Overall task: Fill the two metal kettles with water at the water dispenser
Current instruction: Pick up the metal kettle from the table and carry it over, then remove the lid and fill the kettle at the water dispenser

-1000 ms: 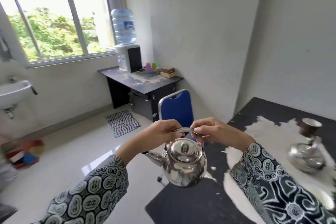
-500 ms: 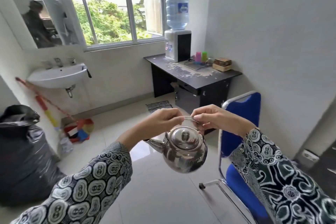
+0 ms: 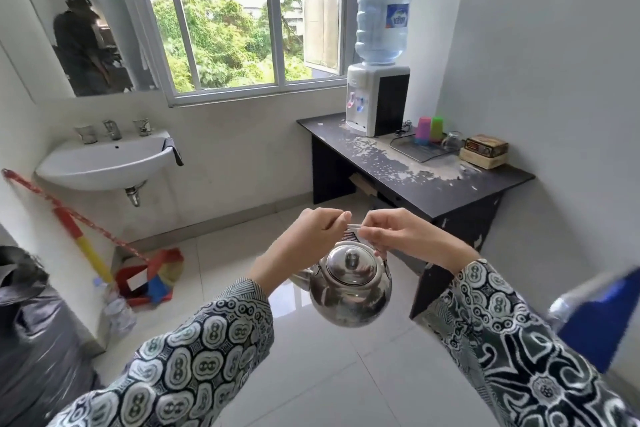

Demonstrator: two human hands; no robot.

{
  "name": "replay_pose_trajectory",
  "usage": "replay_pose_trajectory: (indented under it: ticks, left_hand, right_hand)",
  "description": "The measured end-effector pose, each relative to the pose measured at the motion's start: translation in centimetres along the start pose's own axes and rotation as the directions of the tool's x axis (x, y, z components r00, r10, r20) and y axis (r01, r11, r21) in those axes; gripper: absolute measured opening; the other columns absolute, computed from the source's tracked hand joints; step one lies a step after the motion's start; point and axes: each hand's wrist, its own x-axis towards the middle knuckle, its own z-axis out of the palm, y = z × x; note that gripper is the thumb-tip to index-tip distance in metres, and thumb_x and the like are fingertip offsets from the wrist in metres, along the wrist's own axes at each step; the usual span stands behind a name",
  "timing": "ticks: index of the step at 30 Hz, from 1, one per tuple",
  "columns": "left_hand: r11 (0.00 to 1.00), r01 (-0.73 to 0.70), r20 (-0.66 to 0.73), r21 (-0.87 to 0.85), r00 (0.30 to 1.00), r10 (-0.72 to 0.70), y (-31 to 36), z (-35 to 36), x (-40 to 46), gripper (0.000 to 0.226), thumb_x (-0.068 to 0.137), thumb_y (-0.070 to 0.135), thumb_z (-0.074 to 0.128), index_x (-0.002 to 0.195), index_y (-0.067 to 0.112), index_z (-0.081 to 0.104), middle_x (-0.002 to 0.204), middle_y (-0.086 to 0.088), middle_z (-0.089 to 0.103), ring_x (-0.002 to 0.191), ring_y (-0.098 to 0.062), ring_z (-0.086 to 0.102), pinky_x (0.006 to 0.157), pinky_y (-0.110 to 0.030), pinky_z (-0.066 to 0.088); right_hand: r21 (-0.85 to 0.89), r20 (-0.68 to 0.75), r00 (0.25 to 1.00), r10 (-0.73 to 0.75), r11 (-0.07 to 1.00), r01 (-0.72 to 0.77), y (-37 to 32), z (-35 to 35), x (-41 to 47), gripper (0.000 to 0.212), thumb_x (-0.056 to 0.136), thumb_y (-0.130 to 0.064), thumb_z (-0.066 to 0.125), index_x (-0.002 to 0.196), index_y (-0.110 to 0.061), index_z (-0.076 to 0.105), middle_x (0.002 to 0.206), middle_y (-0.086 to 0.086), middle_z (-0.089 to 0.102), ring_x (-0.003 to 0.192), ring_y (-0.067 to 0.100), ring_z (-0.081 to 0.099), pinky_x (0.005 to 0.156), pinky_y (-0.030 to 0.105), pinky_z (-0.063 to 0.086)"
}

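Both hands, left hand (image 3: 313, 230) and right hand (image 3: 398, 230), held the shiny kettle (image 3: 349, 282) by its thin handle, mid-frame; the water dispenser (image 3: 377, 97) stood upper right.

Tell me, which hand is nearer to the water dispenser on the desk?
The right hand. The water dispenser stands ahead and to the right, more on that hand's side; the left hand holds the same kettle handle, just left of it.

Kettle (image 3: 350, 291) shiny polished metal; desk (image 3: 415, 170) top matt, peeling; floor (image 3: 346, 374) glossy tile.
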Motion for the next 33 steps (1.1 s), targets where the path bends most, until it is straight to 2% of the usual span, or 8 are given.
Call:
replay_pose_trajectory:
  ticks: [4,8,14,18,21,29,31,33]
  left_hand:
    - [1.0,0.016,-0.05,0.027,0.999,-0.015,-6.4,-1.5,7.6,0.045,0.094,0.032,0.04,0.054,0.013,0.033,0.047,0.006,0.034,0.042,-0.009,0.026,0.043,-0.022,0.026]
    - [0.999,-0.002,-0.048,0.036,0.999,0.004,-12.1,-2.9,15.8,0.045,0.094,0.032,0.041,0.052,0.016,0.032,0.046,0.006,0.035,0.044,-0.013,0.031,0.045,-0.024,0.029]
    - [0.997,-0.071,0.004,0.028,0.997,0.071,-19.8,-5.6,29.1,0.044,0.095,0.03,0.04,0.053,0.018,0.032,0.048,0.006,0.034,0.042,-0.009,0.025,0.043,-0.021,0.027]
    - [0.993,-0.118,0.039,0.012,0.992,0.117,-24.1,-6.8,38.6,0.042,0.096,0.027,0.04,0.055,0.019,0.034,0.05,0.006,0.037,0.042,-0.007,0.031,0.044,-0.019,0.03]
    - [0.991,-0.131,0.046,0.001,0.99,0.131,-26.9,-6.6,44.6,0.043,0.096,0.025,0.041,0.054,0.025,0.033,0.05,0.008,0.038,0.042,-0.004,0.036,0.045,-0.016,0.032]
    - [0.988,-0.154,0.037,0.024,0.987,0.153,-35.0,-3.9,62.2,0.041,0.096,0.026,0.039,0.056,0.024,0.032,0.052,0.006,0.038,0.045,-0.003,0.037,0.047,-0.017,0.032]
    - [0.987,-0.155,0.027,0.029,0.988,0.154,-37.0,-3.1,66.8,0.041,0.096,0.026,0.039,0.056,0.026,0.032,0.052,0.007,0.039,0.045,-0.001,0.039,0.047,-0.016,0.032]
    - [0.988,-0.146,0.028,0.042,0.989,0.145,-38.7,-2.3,70.8,0.041,0.096,0.025,0.04,0.056,0.026,0.032,0.051,0.008,0.039,0.046,0.002,0.041,0.047,-0.014,0.033]
  right_hand:
    - [-0.082,-0.064,0.998,-0.022,0.996,0.017,2.7,-1.4,8.7,0.01,0.087,-0.014,0.058,0.081,-0.007,0.055,0.071,0.005,0.053,0.061,0.012,0.051,0.062,0.024,0.046]
    - [-0.095,-0.133,0.99,-0.04,0.995,0.027,5.3,-3.8,17.4,0.013,0.087,-0.011,0.058,0.075,-0.014,0.053,0.067,-0.003,0.051,0.053,-0.004,0.049,0.056,0.014,0.045]
    - [-0.107,-0.229,0.973,-0.038,0.994,0.013,8.7,-9.2,30.7,0.009,0.087,-0.012,0.058,0.078,-0.012,0.057,0.067,-0.003,0.052,0.055,0.001,0.049,0.056,0.014,0.042]
    - [-0.107,-0.291,0.956,-0.024,0.994,-0.007,11.2,-13.4,39.4,0.009,0.087,-0.013,0.057,0.079,-0.017,0.056,0.069,0.001,0.053,0.061,0.012,0.049,0.059,0.025,0.043]
    - [-0.12,-0.334,0.942,-0.02,0.992,-0.021,13.4,-16.3,44.6,0.013,0.087,-0.013,0.058,0.077,-0.021,0.054,0.067,-0.001,0.051,0.06,0.011,0.047,0.057,0.022,0.041]
    - [-0.12,-0.357,0.934,-0.026,0.993,-0.018,21.3,-26.5,58.3,0.009,0.087,-0.012,0.058,0.085,-0.004,0.056,0.072,0.006,0.051,0.066,0.017,0.047,0.065,0.035,0.041]
    - [-0.132,-0.334,0.942,-0.021,0.991,-0.024,23.4,-29.5,61.7,0.01,0.087,-0.014,0.058,0.089,-0.004,0.058,0.075,0.009,0.054,0.068,0.02,0.048,0.067,0.042,0.043]
    - [-0.135,-0.329,0.944,-0.018,0.991,-0.028,25.1,-32.0,64.5,0.01,0.088,-0.017,0.056,0.091,-0.008,0.059,0.078,0.007,0.057,0.07,0.018,0.051,0.069,0.042,0.047]
